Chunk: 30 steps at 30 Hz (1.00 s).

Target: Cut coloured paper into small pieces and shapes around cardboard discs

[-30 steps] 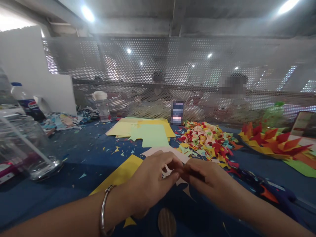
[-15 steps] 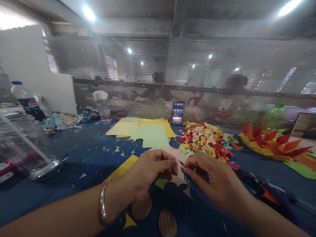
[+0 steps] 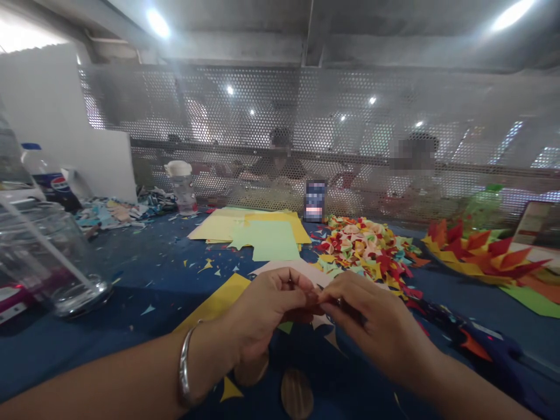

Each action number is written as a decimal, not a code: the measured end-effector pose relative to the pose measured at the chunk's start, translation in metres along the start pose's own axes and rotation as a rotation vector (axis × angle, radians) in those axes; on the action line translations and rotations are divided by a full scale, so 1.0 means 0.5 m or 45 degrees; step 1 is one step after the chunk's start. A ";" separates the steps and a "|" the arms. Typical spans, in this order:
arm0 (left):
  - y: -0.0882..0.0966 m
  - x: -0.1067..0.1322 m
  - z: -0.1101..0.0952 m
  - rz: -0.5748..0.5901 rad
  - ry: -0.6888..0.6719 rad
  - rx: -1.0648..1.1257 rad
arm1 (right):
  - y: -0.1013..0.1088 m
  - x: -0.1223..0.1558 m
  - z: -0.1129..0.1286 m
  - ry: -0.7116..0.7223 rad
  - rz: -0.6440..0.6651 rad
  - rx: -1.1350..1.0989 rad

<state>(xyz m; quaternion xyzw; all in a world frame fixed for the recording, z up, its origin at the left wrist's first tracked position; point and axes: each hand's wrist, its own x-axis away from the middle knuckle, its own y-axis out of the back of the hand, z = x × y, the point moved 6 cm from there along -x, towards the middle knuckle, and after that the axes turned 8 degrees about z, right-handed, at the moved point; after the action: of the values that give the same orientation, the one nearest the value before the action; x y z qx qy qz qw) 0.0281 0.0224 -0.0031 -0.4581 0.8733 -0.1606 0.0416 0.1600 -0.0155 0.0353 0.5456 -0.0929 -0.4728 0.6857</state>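
My left hand (image 3: pixel 266 309), with a metal bangle on the wrist, and my right hand (image 3: pixel 371 324) meet above the blue table (image 3: pixel 144 280). Both pinch one small piece of paper (image 3: pixel 312 298) between thumb and fingertips; most of it is hidden by the fingers. Under the hands lie a pale pink cut sheet (image 3: pixel 301 271) and a yellow sheet (image 3: pixel 216 303). A heap of small folded coloured paper pieces (image 3: pixel 367 245) lies just beyond my right hand.
Yellow and green sheets (image 3: pixel 258 233) lie at the centre back. Pointed orange and red paper shapes (image 3: pixel 481 254) sit at the right, a clear jar (image 3: pixel 48 256) and bottles at the left. A perforated metal screen (image 3: pixel 306 134) closes the far edge; people sit behind it.
My hands have drawn together and risen slightly, fingertips now pinching the small paper piece between them. Nothing else on the table moved.
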 end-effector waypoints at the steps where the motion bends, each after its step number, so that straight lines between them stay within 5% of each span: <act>1: 0.001 0.000 -0.001 -0.016 -0.031 -0.004 | 0.001 0.000 0.000 -0.017 -0.016 -0.032; 16: -0.013 0.005 -0.013 0.051 -0.232 -0.113 | 0.004 -0.002 -0.018 -0.264 -0.102 -0.244; 30: -0.019 0.011 -0.027 -0.022 -0.309 -0.305 | -0.001 0.000 -0.018 -0.233 -0.154 -0.201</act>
<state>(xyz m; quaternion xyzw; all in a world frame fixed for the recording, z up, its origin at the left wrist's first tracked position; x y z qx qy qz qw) 0.0293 0.0161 0.0130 -0.4832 0.8708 0.0008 0.0905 0.1656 -0.0093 0.0313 0.4493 -0.0843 -0.5669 0.6853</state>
